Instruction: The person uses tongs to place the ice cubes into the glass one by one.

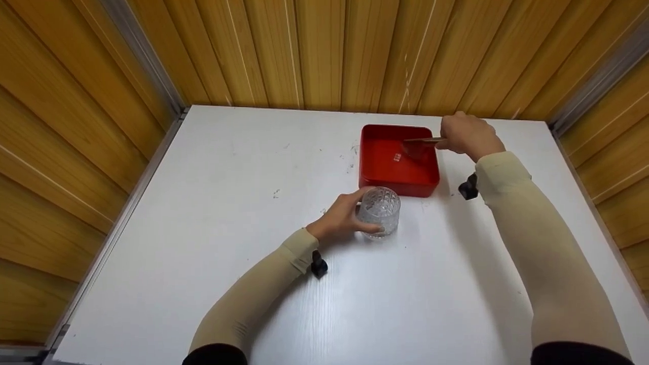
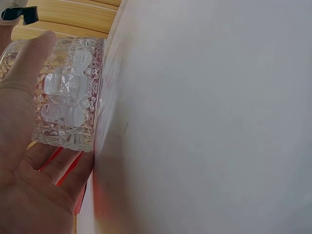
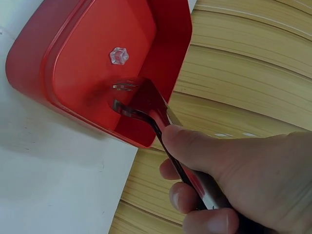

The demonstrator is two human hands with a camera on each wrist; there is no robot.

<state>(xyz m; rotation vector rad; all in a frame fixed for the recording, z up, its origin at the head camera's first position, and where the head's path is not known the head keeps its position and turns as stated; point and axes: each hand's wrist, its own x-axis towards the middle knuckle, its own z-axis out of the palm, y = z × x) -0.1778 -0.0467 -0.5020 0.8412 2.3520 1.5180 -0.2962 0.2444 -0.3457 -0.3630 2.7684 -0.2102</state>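
My left hand [image 1: 340, 215] holds a clear patterned glass [image 1: 381, 210] on the white table, thumb on its near side and fingers round the far side. In the left wrist view the cut pattern of the glass [image 2: 68, 92] shows between thumb and fingers. At the back right, my right hand [image 1: 469, 134] grips metal tongs [image 3: 168, 146], whose tips reach down into a square red box [image 1: 398, 190]. On the box floor lies a small clear piece like an ice cube [image 3: 118, 56], a little apart from the tong tips.
The white table [image 1: 213, 213] is bounded by wood-patterned panels [image 1: 319, 56] at the back and sides, with metal frame strips at the corners. The glass stands close in front of the box's near wall. Small dark marks dot the tabletop.
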